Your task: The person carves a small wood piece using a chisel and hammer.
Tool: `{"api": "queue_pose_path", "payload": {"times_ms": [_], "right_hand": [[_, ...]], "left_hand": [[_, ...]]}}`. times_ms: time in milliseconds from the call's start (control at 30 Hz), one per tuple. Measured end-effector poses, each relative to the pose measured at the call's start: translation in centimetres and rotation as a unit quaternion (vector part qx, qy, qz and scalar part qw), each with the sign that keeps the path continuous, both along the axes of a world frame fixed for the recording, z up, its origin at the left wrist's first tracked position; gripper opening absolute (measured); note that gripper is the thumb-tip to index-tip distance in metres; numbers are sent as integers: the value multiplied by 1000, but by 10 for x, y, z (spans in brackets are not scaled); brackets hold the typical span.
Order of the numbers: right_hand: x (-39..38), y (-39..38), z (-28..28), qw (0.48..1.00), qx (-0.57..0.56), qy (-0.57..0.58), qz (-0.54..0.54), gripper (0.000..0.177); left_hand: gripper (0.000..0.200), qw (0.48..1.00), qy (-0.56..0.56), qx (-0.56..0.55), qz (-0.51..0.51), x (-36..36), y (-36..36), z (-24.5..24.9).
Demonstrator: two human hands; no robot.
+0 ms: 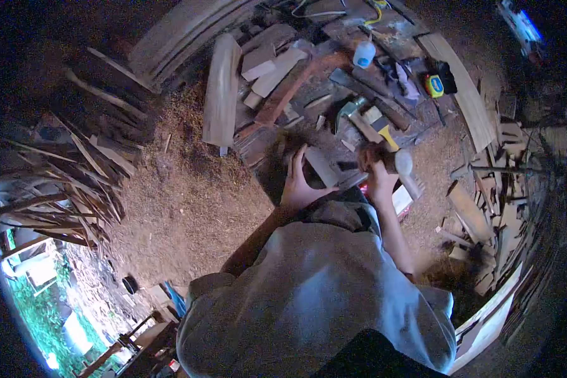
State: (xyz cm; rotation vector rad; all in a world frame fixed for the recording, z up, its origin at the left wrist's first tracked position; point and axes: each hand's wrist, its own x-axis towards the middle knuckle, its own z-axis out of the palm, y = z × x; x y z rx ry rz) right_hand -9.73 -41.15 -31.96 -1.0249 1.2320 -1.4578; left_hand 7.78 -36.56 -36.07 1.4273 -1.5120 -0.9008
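Fisheye view from above: a round picture with black corners, straight boards (466, 94) bent into curves near the rim. Dim overall, with a cool blue-grey cast. The brightest spot is daylight at lower left, where green plants (28, 309) are washed out. Light falls softly on the sawdust floor (183, 189) and the workbench (334, 94), without hard shadows; the edges fade into darkness. Detail is grainy and soft throughout. The left hand (299, 183) and the block (321, 167) it grips are slightly blurred; the right hand (379, 179) and the tool (384, 156) in its fist smear with motion. The grey shirt (321, 290) nearest the lens is out of focus
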Motion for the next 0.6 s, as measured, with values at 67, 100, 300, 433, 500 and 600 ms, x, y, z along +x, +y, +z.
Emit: {"api": "queue_pose_path", "payload": {"times_ms": [67,100,300,433,500,600], "right_hand": [[-17,3,-28,1000,-15,-1,-15,17],[-17,5,-22,1000,-7,1,-23,17],[-6,6,38,999,36,27,13,41],[13,0,38,1000,1,25,10,23],[18,-3,25,1000,5,9,11,20],[19,-2,19,998,-27,58,15,18]], "left_hand": [[115,997,-24,-59,33,-5,1,-7],[115,998,-22,-51,25,-7,2,-4],[111,995,-62,41,73,-14,2,12],[109,993,-78,41,75,-14,1,9],[109,993,-77,34,78,-14,1,8],[109,989,-83,83,93,-16,3,13]]}}
